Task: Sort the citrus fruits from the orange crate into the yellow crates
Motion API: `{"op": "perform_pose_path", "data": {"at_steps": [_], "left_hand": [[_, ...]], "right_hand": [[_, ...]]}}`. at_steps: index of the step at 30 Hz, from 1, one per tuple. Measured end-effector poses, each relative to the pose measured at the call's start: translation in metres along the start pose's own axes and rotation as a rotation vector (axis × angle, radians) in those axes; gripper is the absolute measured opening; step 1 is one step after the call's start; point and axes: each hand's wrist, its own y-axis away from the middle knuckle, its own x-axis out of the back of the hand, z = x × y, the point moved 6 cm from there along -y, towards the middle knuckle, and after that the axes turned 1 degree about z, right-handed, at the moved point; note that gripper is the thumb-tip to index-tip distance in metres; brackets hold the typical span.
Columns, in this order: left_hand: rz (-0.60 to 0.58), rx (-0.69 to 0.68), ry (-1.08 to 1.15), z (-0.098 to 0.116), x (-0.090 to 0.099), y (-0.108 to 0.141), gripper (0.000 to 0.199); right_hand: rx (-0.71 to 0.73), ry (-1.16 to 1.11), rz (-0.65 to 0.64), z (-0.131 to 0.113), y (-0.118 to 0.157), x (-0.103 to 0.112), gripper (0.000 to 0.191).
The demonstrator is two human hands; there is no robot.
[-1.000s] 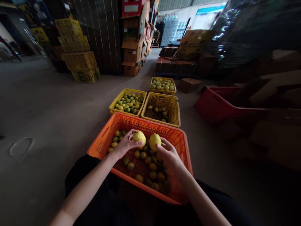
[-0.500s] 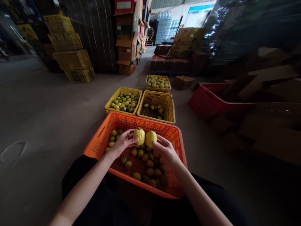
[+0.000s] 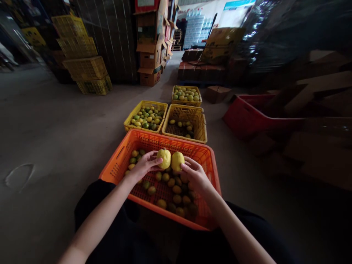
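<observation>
My left hand (image 3: pixel 145 165) holds a yellow, bumpy lemon (image 3: pixel 164 158) between thumb and fingers. In my right hand (image 3: pixel 196 174) is a second, smoother lemon (image 3: pixel 177 161). The two lemons are side by side, almost touching, above a large orange plastic crate (image 3: pixel 117 154). Loose green and yellow lemons (image 3: pixel 177 199) lie on the crate's slatted bottom, most of them toward the right, and some are partly hidden behind my hands.
Beyond the orange crate stand a yellow crate full of lemons (image 3: pixel 128 126), a yellow crate with fewer lemons (image 3: pixel 202 123) and a third full one (image 3: pixel 187 103). A red bin (image 3: pixel 239 117) with cardboard is at right. Stacked yellow crates (image 3: pixel 85 68) and cardboard boxes (image 3: pixel 148 60) stand farther back.
The view has shifted slightly, so everything appears a little to the right. Both hands keep hold of the same lemons, in nearly the same pose.
</observation>
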Motion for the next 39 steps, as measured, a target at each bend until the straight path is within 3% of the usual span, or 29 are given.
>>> {"op": "perform_pose_path", "data": {"at_steps": [6,14,27,30,34,39], "left_hand": [[0.031,0.049,0.028,-0.002,-0.001,0.001,0.047],[-0.011,0.091,-0.02,-0.012,0.004,-0.001,0.045],[0.058,0.186,0.009,-0.024,0.003,-0.004,0.045],[0.064,0.058,-0.094,-0.014,0.001,-0.002,0.042],[0.066,-0.25,-0.368,0.005,-0.005,0.005,0.046],[-0.016,-0.378,-0.521,0.011,-0.013,0.013,0.047]], "right_hand": [[0.02,-0.06,0.01,0.006,-0.003,0.003,0.037],[-0.008,-0.032,-0.016,0.006,-0.002,0.0,0.035],[-0.065,-0.015,-0.004,0.011,-0.001,-0.002,0.03],[-0.018,0.073,0.045,0.005,-0.001,0.0,0.032],[0.204,0.287,0.051,-0.009,-0.001,0.002,0.04],[0.478,0.491,0.061,-0.022,0.007,0.001,0.042]]}}
